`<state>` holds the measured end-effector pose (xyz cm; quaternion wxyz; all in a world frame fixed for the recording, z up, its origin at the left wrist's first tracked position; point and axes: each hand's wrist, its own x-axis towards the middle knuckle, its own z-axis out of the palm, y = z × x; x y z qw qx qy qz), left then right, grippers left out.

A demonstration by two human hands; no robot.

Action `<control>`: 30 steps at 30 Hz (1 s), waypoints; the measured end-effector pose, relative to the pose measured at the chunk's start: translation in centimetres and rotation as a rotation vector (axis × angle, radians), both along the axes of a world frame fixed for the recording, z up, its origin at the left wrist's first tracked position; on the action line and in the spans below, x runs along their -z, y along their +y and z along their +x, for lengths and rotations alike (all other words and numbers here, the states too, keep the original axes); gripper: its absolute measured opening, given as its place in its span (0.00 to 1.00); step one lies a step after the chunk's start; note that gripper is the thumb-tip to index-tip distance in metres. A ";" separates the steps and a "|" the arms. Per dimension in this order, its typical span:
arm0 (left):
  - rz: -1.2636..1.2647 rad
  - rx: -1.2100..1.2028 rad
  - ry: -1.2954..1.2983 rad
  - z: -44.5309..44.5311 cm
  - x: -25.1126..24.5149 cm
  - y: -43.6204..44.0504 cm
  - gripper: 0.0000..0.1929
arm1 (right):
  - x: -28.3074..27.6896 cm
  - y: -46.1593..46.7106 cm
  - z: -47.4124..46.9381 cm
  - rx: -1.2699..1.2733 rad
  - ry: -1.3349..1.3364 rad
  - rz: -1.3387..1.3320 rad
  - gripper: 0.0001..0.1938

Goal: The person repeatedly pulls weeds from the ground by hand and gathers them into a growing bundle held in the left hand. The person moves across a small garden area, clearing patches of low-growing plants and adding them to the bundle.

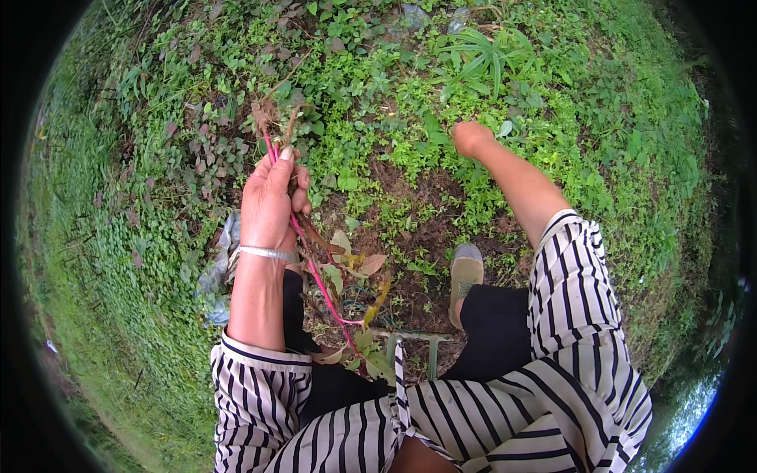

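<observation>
My left hand (272, 189) grips uprooted weeds by their pink-red stems (316, 269). Their soil-caked roots (264, 118) stick out beyond the thumb, and the green and yellowing leaves (369, 307) hang back toward my lap. On the wrist sits a silver bracelet (264, 253). Farther right, my right hand (473, 139) reaches low among small-leaved green plants (414, 145). It looks curled, but its fingers are hidden, so whether it holds anything cannot be seen.
A green-framed stool or stand (433, 355) is between my legs. My shoe (466, 269) rests on bare soil (423, 236). Crumpled plastic sheeting (222, 260) lies beside my left forearm. A long-leaved grassy plant (492, 59) grows beyond my right hand. Water (680, 423) shows at the lower right.
</observation>
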<state>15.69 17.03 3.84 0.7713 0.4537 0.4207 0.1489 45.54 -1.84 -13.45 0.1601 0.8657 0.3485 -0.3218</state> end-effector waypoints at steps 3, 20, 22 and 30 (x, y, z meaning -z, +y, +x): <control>-0.027 0.032 0.068 0.9 0.4 -0.9 0.10 | 1.6 0.4 1.0 0.035 -0.042 0.037 0.16; -0.036 0.111 0.154 3.0 3.1 -1.8 0.10 | 5.3 -2.4 -2.1 0.871 0.660 0.709 0.12; -0.029 0.117 0.148 2.9 2.7 -1.9 0.10 | 2.3 -0.6 -5.8 0.896 0.796 0.619 0.10; -0.027 0.101 0.166 2.5 2.6 -1.7 0.09 | 0.6 4.1 -6.0 0.711 0.663 0.580 0.04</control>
